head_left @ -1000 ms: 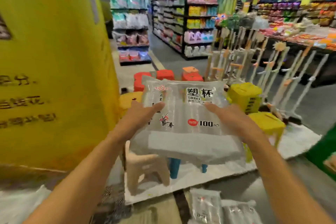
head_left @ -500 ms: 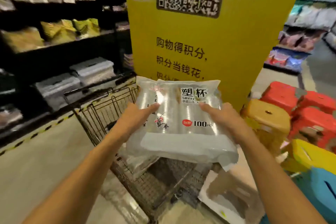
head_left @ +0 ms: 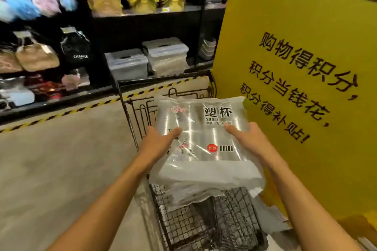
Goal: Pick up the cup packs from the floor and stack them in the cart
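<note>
A clear cup pack (head_left: 206, 140), printed with black characters and "100", is held flat in the air above the wire cart (head_left: 204, 222). It hangs over the cart's middle, its far edge short of the cart's far rim. The left hand (head_left: 158, 144) grips the pack's left edge, thumb lying on top and pointing inward; the other fingers are hidden beneath the pack. The right hand (head_left: 247, 140) grips the right edge the same way, thumb on top, the remaining fingers out of sight under the plastic. More clear packs (head_left: 195, 195) lie in the cart just below the held one. A yellow pillar (head_left: 306, 67) with black lettering stands against the cart's right side. Dark shelves (head_left: 142, 16) with bags and lidded bins run behind the cart's far end.
</note>
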Available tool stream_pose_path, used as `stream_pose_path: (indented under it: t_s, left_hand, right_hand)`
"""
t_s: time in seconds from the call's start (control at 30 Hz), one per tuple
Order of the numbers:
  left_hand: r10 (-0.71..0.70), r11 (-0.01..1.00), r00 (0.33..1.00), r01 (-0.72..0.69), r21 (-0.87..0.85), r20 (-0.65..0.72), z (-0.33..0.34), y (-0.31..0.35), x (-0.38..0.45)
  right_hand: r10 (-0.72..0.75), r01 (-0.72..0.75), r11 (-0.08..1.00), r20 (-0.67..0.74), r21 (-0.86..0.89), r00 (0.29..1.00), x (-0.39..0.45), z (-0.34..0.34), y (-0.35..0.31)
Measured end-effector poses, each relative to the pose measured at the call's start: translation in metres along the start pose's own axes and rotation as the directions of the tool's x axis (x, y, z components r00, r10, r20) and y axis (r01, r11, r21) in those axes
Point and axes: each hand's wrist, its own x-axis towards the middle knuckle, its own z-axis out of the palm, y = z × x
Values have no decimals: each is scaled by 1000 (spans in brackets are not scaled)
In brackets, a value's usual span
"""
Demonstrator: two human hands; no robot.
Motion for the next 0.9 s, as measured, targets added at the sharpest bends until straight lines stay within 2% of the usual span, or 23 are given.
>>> stream_pose_path:
  t_s: [0.23, 0.4, 0.57, 0.7, 0.8, 0.9]
  left_hand:
    - [-10, 999, 996, 14, 45, -85, 57, -34, 58]
    - [-195, 978, 974, 202, 58, -112, 90, -94, 124]
    - [-311, 945, 946, 318, 73, -95, 125, -164, 180]
    - [-371, 921, 916, 384, 60, -154, 153, -238, 222]
    - [-347, 923, 919, 370, 105, -188, 156, -225, 224]
    - [-309, 881, 927, 363, 304, -211, 149, -197, 218]
  right_hand:
    - [18, -3, 996, 155, -91, 988, 113, 51, 38]
    - [44, -12, 988, 208, -154, 977, 179, 107, 82]
    - [130, -91, 981, 233, -169, 964, 232, 173, 137]
    - [151, -100, 970, 226, -220, 962, 258, 205, 169]
    - [150, -95, 963, 208, -252, 967, 267, 209, 173]
    - [119, -47, 947, 212, -318, 970, 264, 204, 164]
